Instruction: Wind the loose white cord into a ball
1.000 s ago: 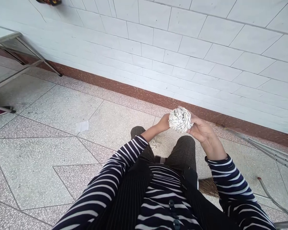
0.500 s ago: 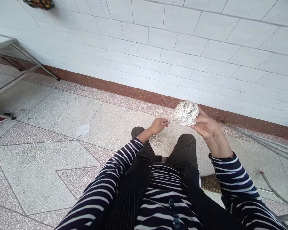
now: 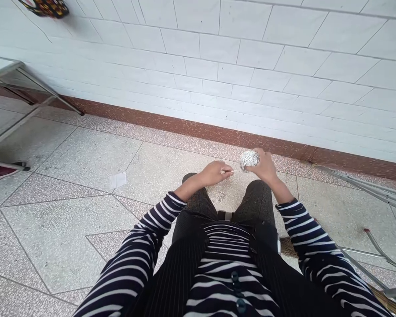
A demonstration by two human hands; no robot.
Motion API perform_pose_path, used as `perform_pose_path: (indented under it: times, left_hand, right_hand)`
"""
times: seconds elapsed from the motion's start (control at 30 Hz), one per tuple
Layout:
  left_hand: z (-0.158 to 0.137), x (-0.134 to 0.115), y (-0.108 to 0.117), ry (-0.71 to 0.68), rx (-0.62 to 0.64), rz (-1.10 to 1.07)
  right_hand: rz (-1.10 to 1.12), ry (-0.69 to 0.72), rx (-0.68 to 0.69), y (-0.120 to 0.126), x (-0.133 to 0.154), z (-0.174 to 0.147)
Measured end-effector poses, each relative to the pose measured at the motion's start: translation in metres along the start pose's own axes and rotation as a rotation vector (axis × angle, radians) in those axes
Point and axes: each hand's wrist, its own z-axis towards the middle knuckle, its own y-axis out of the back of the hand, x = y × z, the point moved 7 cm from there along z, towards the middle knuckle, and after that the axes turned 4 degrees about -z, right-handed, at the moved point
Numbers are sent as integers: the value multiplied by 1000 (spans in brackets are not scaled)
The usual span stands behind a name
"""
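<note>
A ball of white cord (image 3: 249, 160) with dark flecks is gripped in my right hand (image 3: 265, 166), above the floor and just beyond my knees. My left hand (image 3: 217, 173) is closed in a pinch on a thin white strand that runs across to the ball. The two hands are a short way apart at about the same height. Below them, a loose tangle of white cord (image 3: 218, 195) lies on the floor between my knees. Whether the strand joins that tangle is hidden behind my left hand.
A metal-legged table (image 3: 46, 88) stands at the left by the white tiled wall (image 3: 218, 48). A piece of white paper (image 3: 118, 180) lies on the speckled floor. Bristles of a broom (image 3: 288, 246) show beside my right leg. Metal tubing (image 3: 366, 185) lies at the right.
My right hand has turned over the ball of cord, now gripping it from the right with its back showing, slightly nearer my left hand. The left hand keeps its pinch. The view has shifted slightly.
</note>
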Motion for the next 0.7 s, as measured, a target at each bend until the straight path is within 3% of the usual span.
perform_pose_path:
  times: [0.1, 0.23, 0.4, 0.53, 0.7]
  left_hand:
    - [18, -2, 18, -81, -109, 195]
    - [33, 1, 10, -161, -108, 308]
    - [35, 29, -5, -30, -145, 215]
    - [34, 56, -12, 109, -132, 0]
    - [39, 57, -14, 52, -121, -112]
  right_hand:
    - [128, 20, 177, -23, -7, -19]
    - [307, 67, 322, -32, -8, -42]
    - [590, 23, 421, -14, -9, -53]
    - [851, -76, 302, 15, 5, -49]
    - [813, 118, 129, 51, 59, -43]
